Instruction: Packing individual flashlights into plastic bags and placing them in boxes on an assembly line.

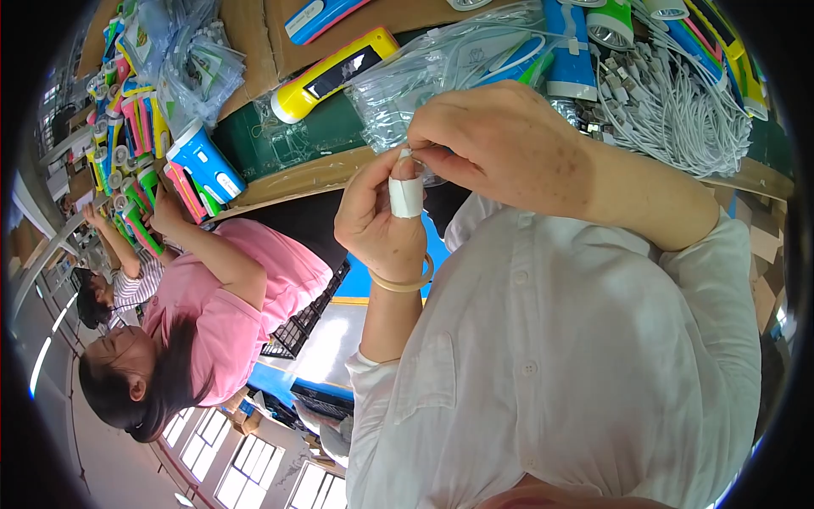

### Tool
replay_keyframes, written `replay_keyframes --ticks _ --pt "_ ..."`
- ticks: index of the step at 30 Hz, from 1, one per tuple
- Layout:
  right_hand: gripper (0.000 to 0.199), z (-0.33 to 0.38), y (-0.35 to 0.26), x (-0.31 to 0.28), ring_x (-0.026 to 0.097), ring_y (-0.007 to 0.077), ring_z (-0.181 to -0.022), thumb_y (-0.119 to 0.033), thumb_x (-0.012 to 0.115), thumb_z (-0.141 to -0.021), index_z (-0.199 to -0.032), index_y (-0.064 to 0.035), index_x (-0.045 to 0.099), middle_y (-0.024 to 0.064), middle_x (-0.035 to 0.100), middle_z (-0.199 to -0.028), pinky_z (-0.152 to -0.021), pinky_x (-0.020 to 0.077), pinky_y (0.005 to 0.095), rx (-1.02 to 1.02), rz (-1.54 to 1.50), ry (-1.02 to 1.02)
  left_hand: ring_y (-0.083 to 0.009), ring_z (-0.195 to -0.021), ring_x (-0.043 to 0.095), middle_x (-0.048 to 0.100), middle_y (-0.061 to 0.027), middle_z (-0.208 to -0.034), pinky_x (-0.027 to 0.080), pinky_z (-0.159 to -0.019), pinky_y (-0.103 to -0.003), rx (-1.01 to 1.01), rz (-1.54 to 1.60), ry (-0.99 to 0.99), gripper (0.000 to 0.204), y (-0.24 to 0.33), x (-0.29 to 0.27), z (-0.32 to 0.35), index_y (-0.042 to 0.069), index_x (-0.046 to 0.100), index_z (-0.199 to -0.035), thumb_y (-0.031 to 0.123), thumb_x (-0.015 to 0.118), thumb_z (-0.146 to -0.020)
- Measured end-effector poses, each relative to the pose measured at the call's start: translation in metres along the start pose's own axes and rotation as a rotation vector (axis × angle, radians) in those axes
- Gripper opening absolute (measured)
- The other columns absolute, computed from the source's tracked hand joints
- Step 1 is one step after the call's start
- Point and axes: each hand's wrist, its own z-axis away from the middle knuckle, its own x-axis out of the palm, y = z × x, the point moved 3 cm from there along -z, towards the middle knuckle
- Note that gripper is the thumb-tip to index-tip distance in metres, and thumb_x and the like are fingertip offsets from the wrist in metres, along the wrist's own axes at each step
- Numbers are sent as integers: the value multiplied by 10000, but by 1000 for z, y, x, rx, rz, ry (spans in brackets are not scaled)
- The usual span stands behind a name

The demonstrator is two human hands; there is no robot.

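My left hand (381,229) is raised in front of my chest, its fingers closed in a pinch. A white wrap (406,197) goes round one of its digits, and a pale band (405,282) circles the wrist. From the right, my right hand (500,140) reaches across with bent fingers pinched against the left fingertips. A small whitish bit shows where they meet, too small to name. Just beyond the hands lie clear plastic bags (386,97), with a white cable (487,72) among them. A yellow flashlight (335,72) rests on the bench left of the bags.
Coiled white cables (678,110) are heaped at the right, beside a blue flashlight (570,51). More clear bags (191,72) and a blue-and-white flashlight (206,161) are on the left. A co-worker in pink (229,297) works there by many colourful flashlights (127,127).
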Motion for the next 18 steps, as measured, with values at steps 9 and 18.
replay_keyframes --ticks 9,18 --pt "100 0 6 -1 656 362 -756 -91 626 -848 -789 -19 591 149 647 -760 -672 520 455 -13 -79 -36 -124 -689 620 694 -104 -850 504 -596 -224 -58 5 -89 209 3 -4 -2 -66 689 -1057 103 719 -938" --pt "139 4 3 2 655 350 -763 -108 633 -860 -780 -15 568 141 631 -756 -694 514 451 -14 -61 -36 -123 -746 650 721 -117 -925 534 -674 -234 70 -218 -103 193 4 -8 -1 -57 699 -1050 19 745 -879"
